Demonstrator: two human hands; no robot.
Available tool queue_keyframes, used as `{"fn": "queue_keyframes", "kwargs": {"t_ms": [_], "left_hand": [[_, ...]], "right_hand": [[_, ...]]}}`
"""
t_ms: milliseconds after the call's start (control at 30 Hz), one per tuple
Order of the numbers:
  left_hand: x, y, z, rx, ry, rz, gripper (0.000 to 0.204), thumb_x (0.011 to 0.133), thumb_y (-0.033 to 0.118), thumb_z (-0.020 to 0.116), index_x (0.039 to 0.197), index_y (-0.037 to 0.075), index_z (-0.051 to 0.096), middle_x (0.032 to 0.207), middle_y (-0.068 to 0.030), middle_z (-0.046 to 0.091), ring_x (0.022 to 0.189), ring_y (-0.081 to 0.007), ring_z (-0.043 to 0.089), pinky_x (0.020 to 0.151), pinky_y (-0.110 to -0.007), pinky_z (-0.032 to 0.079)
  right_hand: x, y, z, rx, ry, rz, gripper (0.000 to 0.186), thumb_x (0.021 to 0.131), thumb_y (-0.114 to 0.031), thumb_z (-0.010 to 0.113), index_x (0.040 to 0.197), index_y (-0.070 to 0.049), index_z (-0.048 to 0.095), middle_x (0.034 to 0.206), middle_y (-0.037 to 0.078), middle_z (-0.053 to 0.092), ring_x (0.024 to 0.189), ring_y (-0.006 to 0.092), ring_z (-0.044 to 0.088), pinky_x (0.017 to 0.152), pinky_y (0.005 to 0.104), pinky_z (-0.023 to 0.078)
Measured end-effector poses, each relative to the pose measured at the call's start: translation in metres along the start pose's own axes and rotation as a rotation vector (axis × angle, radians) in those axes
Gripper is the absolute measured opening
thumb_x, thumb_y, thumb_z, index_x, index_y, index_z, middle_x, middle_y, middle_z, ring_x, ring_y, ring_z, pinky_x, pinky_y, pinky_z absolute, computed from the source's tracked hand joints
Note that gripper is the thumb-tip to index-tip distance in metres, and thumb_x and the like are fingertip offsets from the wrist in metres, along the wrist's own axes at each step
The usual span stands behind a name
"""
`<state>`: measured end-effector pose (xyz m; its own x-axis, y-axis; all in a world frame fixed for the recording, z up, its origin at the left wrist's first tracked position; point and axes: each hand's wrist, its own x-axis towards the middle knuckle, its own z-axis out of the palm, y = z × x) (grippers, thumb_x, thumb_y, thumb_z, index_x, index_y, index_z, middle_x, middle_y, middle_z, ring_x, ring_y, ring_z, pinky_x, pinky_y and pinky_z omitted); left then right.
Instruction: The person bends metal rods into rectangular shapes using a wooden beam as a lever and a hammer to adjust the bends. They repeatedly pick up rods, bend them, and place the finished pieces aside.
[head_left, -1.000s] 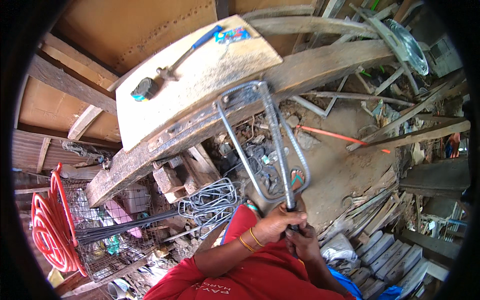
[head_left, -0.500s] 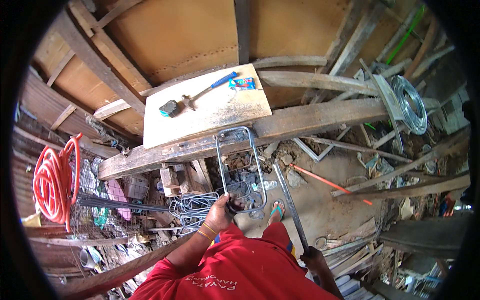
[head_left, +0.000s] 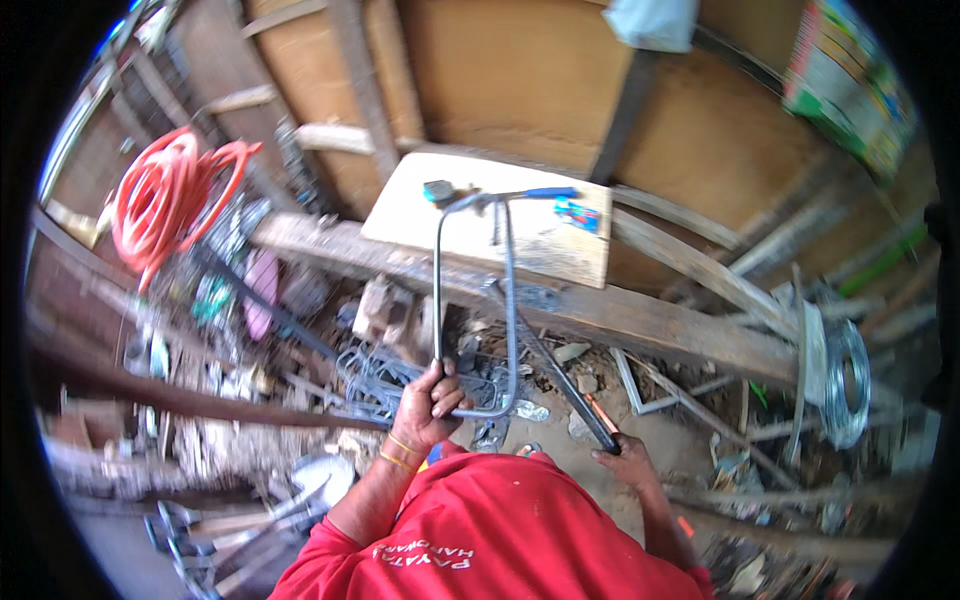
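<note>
My left hand (head_left: pixel 425 405) grips a bent steel rectangle (head_left: pixel 512 340) by its left side, upright before the beam (head_left: pixel 670 340). My right hand (head_left: pixel 625 460) is closed round the lower end of a long dark metal bar (head_left: pixel 555 375), which slants up toward the beam. Behind the rectangle, a plywood board (head_left: pixel 400 220) rests on the beam, holding a blue-handled hammer (head_left: pixel 545 192), a tape measure (head_left: pixel 437 192) and a small blue packet (head_left: pixel 582 220). More bent steel pieces (head_left: pixel 372 380) lie heaped below, to the left.
An orange-red hose coil (head_left: pixel 165 205) hangs at the upper left, above a cluttered area with a pink object (head_left: pixel 260 290). A coil of shiny wire (head_left: pixel 848 390) hangs on the right. Scrap timber, an angled frame (head_left: pixel 650 400) and rubble cover much of the ground.
My hands have separated: the left now holds the steel rectangle alone, lifted higher, while the right holds the bar apart to the right. The view has swung round, and more wall shows.
</note>
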<state>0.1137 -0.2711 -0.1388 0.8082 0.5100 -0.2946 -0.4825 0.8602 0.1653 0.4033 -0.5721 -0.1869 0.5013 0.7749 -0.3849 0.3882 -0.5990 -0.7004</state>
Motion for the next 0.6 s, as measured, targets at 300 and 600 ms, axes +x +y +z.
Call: {"fn": "queue_keyframes", "kwargs": {"t_ms": [300, 600], "left_hand": [[-0.126, 0.021, -0.006, 0.612, 0.447, 0.768, 0.018, 0.104, 0.026, 0.061, 0.1, 0.01, 0.053, 0.062, 0.0051, 0.038, 0.047, -0.0073, 0.036, 0.052, -0.028, 0.041], [-0.121, 0.036, -0.168, 0.365, 0.618, 0.866, 0.026, 0.106, 0.028, 0.057, 0.125, 0.01, 0.059, 0.074, 0.0013, 0.053, 0.066, -0.0117, 0.053, 0.067, -0.031, 0.05]], "right_hand": [[-0.009, 0.08, 0.03, -0.167, -0.163, 0.115, 0.043, 0.079, -0.04, 0.081, 0.081, 0.001, 0.068, 0.07, 0.015, 0.064, 0.063, 0.0232, 0.06, 0.063, 0.0418, 0.049], [-0.012, 0.099, 0.024, -0.266, -0.238, 0.146, 0.046, 0.077, -0.043, 0.08, 0.083, 0.001, 0.069, 0.07, 0.016, 0.064, 0.066, 0.0246, 0.064, 0.067, 0.0433, 0.051]]}}
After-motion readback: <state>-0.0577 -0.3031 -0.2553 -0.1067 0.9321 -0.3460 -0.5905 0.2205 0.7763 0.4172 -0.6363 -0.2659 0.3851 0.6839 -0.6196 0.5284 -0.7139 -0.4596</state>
